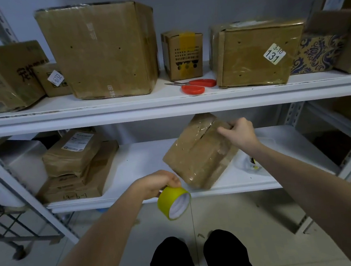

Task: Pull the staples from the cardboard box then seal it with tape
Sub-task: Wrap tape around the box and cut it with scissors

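On the lower white shelf, right of centre, sits the brown cardboard box wrapped in glossy clear tape. It is turned diagonally and tipped up, its near corner resting close to the shelf's front edge and its far corner rising toward the underside of the upper shelf. The seam across its top face, and with it the long axis, runs from far right to near left. The right hand grips the box's far right edge, fingers curled over it. The left hand hangs in front of the shelf edge, just beside the box's near corner, and pinches the rim of a roll of yellow tape, whose white core opens toward the camera. Red-handled scissors lie on the upper shelf among other cartons, blades pointing left.
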The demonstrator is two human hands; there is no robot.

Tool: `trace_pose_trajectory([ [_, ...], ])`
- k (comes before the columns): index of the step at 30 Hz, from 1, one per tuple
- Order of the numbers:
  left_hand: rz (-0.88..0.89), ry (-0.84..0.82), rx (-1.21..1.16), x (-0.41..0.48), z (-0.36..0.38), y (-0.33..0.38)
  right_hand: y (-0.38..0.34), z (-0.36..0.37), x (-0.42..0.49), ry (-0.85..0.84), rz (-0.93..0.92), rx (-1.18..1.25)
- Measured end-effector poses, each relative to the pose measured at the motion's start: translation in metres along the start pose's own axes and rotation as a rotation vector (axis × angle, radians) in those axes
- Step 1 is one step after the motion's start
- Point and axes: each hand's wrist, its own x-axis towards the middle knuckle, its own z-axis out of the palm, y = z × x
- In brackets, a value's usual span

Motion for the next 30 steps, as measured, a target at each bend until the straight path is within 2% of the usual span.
trace_pose_trajectory([
  [3,0.096,0.054,-0.195,0.0,-0.007,0.002,0.008,0.005,-0.002,0.02,0.236,0.292],
  [5,0.154,0.144,-0.289,0.0,-0.017,0.002,0.02,0.013,-0.008,-0.064,0.407,0.43],
  [7,0.173,0.242,-0.339,0.0,-0.023,0.003,0.028,0.02,-0.019,-0.218,0.531,0.461],
  [9,0.138,0.324,-0.299,0.001,-0.023,0.005,0.033,0.024,-0.024,-0.317,0.549,0.42],
  [11,0.109,0.42,-0.252,0.004,-0.018,0.006,0.029,0.025,-0.027,-0.343,0.468,0.324],
  [12,0.112,0.459,-0.248,0.006,-0.016,0.006,0.029,0.027,-0.027,-0.306,0.373,0.212],
  [14,0.128,0.497,-0.25,0.008,-0.011,0.009,0.029,0.027,-0.028,-0.184,0.114,-0.061],
  [16,0.142,0.518,-0.26,0.009,-0.008,0.011,0.028,0.023,-0.032,-0.114,-0.186,-0.162],
  [19,0.134,0.536,-0.245,0.008,-0.007,0.012,0.03,0.024,-0.029,-0.214,-0.495,-0.43],
  [21,0.129,0.568,-0.228,0.008,-0.006,0.011,0.029,0.026,-0.026,-0.241,-0.581,-0.557],
  [25,0.132,0.68,-0.192,0.006,-0.006,0.009,0.028,0.028,-0.021,-0.238,-0.601,-0.589],
  [30,0.152,0.538,-0.187,-0.004,-0.008,0.012,0.027,0.029,-0.023,-0.274,-0.619,-0.647],
])
